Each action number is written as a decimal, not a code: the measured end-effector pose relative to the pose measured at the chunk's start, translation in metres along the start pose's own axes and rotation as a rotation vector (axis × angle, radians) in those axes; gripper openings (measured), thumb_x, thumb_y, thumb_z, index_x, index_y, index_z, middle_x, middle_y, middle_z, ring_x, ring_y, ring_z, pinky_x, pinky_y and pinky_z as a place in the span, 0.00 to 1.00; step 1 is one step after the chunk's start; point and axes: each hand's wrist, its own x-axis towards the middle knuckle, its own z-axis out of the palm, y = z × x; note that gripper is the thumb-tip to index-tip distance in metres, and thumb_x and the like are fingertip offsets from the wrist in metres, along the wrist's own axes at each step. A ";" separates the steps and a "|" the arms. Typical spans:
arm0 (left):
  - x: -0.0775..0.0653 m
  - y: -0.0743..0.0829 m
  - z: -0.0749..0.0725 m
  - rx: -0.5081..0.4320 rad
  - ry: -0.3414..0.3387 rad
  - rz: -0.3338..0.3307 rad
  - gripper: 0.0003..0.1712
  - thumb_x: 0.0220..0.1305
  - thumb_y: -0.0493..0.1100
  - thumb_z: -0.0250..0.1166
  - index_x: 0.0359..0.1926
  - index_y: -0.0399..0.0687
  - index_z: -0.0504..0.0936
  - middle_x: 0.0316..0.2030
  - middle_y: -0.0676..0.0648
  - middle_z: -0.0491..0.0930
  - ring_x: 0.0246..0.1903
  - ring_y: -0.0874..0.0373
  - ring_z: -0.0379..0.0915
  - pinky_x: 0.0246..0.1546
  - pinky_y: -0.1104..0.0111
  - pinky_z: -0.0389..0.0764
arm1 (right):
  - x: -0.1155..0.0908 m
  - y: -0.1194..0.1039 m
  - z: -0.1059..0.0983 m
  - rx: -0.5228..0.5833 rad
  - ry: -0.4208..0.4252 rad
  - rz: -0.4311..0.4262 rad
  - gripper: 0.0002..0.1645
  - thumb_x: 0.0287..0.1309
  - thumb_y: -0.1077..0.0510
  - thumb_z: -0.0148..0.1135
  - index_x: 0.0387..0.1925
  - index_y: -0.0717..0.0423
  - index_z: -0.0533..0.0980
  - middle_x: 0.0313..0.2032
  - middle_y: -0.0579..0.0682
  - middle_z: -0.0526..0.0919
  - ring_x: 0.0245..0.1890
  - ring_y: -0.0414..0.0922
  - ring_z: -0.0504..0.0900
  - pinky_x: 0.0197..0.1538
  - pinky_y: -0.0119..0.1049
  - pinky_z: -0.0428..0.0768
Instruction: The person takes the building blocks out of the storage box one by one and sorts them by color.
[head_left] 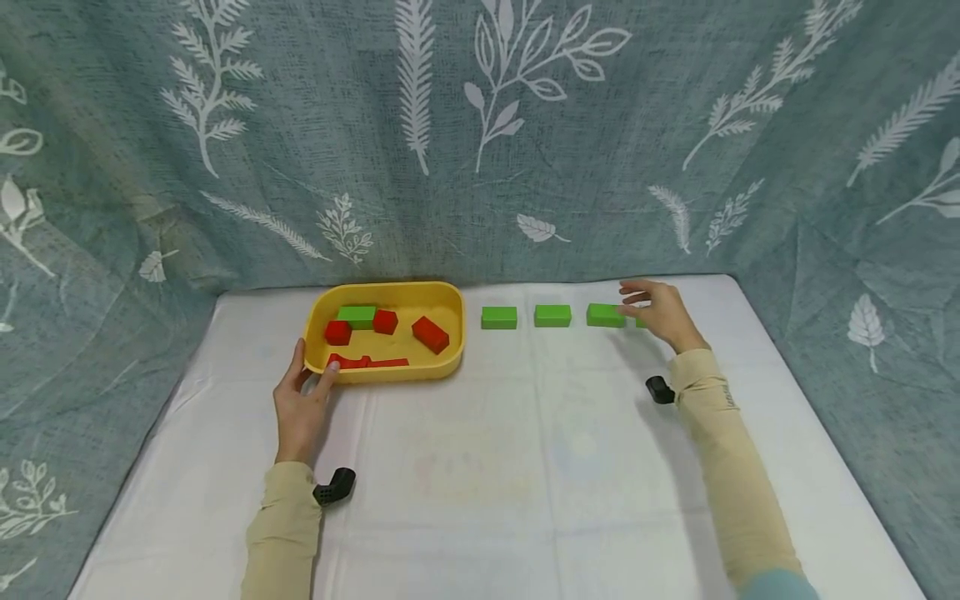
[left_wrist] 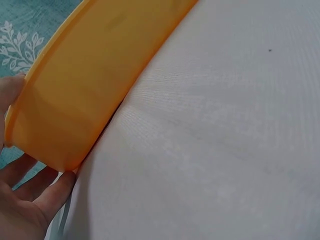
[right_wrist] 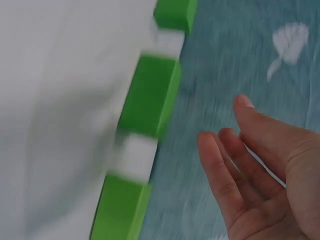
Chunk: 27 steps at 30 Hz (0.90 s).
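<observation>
White tabletop (head_left: 465,467), left hand (head_left: 302,412) round tray rim (head_left: 397,377), right hand (head_left: 663,312) loose near blocks (head_left: 552,316)

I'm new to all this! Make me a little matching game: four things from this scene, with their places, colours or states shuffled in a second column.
Things:
1. Left hand
2. Curtain
3. Right hand
4. Red blocks

Matches:
A. Holding nothing, near the green blocks
B. Inside the yellow tray
C. Gripping the tray's corner
D. Blue-green and leaf-patterned

Right pairs: 1-C, 2-D, 3-A, 4-B
</observation>
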 end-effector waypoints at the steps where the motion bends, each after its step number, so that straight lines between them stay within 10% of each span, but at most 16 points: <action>1: 0.000 0.000 0.000 0.000 0.001 -0.005 0.38 0.56 0.57 0.59 0.65 0.75 0.51 0.66 0.66 0.51 0.61 0.57 0.56 0.62 0.66 0.62 | 0.002 -0.006 0.006 0.009 -0.011 -0.011 0.29 0.52 0.61 0.63 0.57 0.60 0.69 0.51 0.59 0.76 0.46 0.53 0.77 0.46 0.47 0.78; 15: 0.001 -0.001 0.007 -0.053 -0.009 0.010 0.37 0.56 0.56 0.60 0.65 0.75 0.52 0.65 0.66 0.52 0.61 0.57 0.56 0.62 0.67 0.62 | 0.032 -0.096 0.068 0.116 -0.137 -0.193 0.29 0.50 0.59 0.65 0.55 0.60 0.71 0.51 0.57 0.76 0.46 0.49 0.78 0.46 0.38 0.79; 27: -0.003 0.003 0.003 -0.036 -0.004 -0.065 0.37 0.56 0.58 0.59 0.64 0.79 0.51 0.65 0.67 0.52 0.62 0.58 0.54 0.60 0.70 0.63 | 0.043 -0.130 0.098 0.165 -0.199 -0.227 0.28 0.50 0.60 0.65 0.54 0.61 0.71 0.49 0.59 0.77 0.48 0.50 0.77 0.47 0.33 0.78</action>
